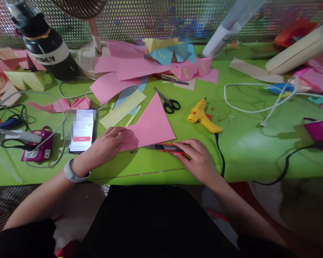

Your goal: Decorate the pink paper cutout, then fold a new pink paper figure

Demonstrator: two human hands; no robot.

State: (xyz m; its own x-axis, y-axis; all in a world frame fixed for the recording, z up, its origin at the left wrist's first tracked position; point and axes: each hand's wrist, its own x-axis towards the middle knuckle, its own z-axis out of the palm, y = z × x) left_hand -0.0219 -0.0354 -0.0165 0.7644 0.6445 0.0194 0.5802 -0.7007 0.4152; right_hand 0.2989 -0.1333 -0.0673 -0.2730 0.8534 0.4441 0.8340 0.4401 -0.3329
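Rests the left hand [107,147] palm down, fingers loosely spread and slightly bent, on the left part of a pink sheet [153,123] at the center of the frame, flat on a green counter [244,157]. Grips a red-and-black utility knife [161,147] between thumb and fingers of the right hand [199,157], lengthwise along the lower edge of the sheet. Shows black scissors [171,104] just beside the sheet's peak, a yellow glue gun [203,116] to the right, a lit phone [82,132] at left and a black bottle [52,53] at upper left.
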